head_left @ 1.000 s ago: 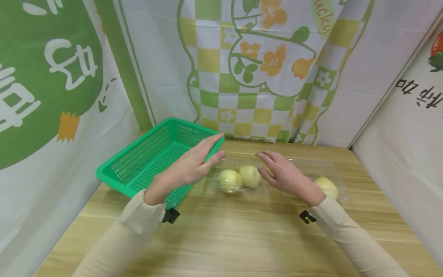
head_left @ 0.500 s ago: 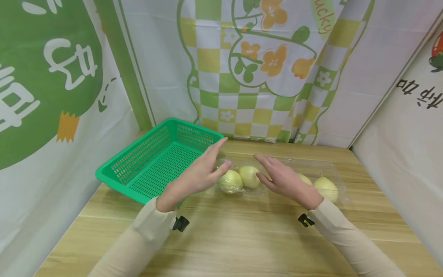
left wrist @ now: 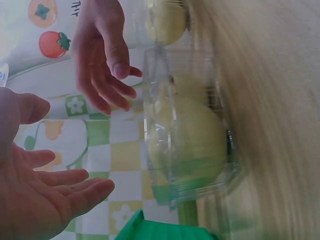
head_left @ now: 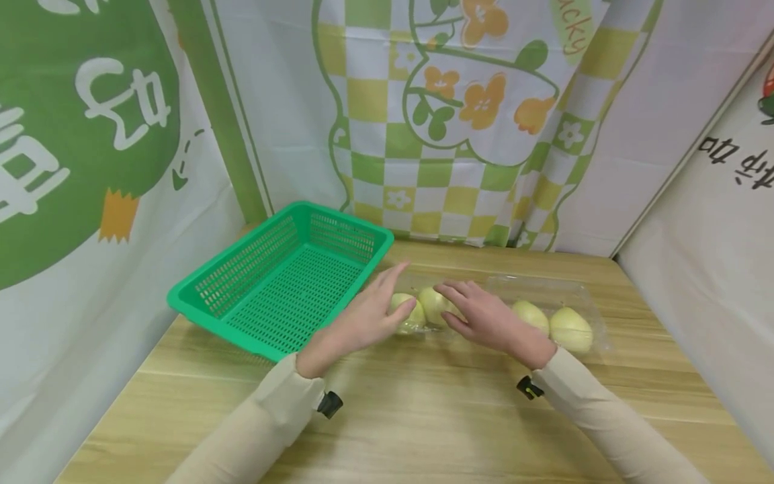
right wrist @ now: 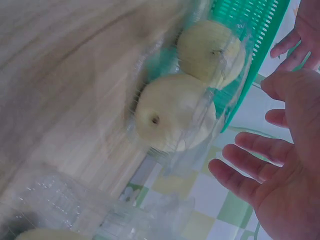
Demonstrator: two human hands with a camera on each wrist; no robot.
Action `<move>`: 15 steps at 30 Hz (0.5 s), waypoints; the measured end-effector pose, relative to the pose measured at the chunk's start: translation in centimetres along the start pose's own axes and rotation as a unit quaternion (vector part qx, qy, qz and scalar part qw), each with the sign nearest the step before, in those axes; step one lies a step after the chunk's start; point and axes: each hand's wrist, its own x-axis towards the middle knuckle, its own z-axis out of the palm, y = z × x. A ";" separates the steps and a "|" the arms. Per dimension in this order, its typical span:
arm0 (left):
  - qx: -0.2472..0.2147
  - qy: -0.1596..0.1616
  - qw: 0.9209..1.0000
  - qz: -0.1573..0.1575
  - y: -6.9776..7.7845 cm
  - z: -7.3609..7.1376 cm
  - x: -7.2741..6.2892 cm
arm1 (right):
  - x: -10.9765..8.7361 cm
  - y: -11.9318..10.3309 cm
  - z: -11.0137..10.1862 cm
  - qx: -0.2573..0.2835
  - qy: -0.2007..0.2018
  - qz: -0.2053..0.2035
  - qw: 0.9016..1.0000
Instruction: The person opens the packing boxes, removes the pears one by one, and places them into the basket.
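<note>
Two pale yellow-green pears (head_left: 437, 306) sit in a clear plastic box (left wrist: 159, 120) on the wooden table. My left hand (head_left: 363, 321) is at the left of this box, fingers extended and thumb spread. My right hand (head_left: 484, 319) hovers over its right side with fingers slightly bent, partly covering the pears in the head view. Both wrist views show a gap between the hands and the box; neither hand grips anything. A second clear plastic box (head_left: 541, 288), right of my right hand, holds two more pears (head_left: 571, 329).
A green perforated plastic basket (head_left: 284, 289) stands at the left of the table, with no fruit seen inside. A checked, flower-printed curtain (head_left: 423, 168) hangs behind the table (head_left: 423, 417). Printed white sheets (head_left: 707, 222) close off both sides.
My left hand has moved right, from over the basket's edge to beside the left box. My right hand has shifted slightly down. Both pears in the right box now show more fully.
</note>
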 end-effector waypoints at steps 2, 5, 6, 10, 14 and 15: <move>0.000 -0.005 1.000 -0.008 -0.2 0.4 0.0 | -0.2 -0.1 0.2 0.000 -0.007 -0.002 1.000; 0.000 -0.006 1.000 -0.014 -0.6 0.9 0.0 | -0.4 -0.3 0.5 -0.004 -0.013 -0.011 1.000; 0.002 -0.008 1.000 -0.017 -0.7 1.1 0.0 | -0.5 -0.3 0.5 -0.006 -0.012 -0.014 1.000; -0.007 -0.003 1.000 -0.027 -0.9 1.7 0.2 | -0.6 -0.4 0.8 -0.013 -0.002 -0.026 1.000; -0.027 0.006 0.999 -0.041 -1.1 2.2 0.3 | -0.6 -0.4 1.1 -0.021 0.005 -0.036 0.999; -0.031 0.008 0.999 -0.042 -1.2 2.3 0.3 | -0.6 -0.4 1.2 -0.020 0.004 -0.038 0.999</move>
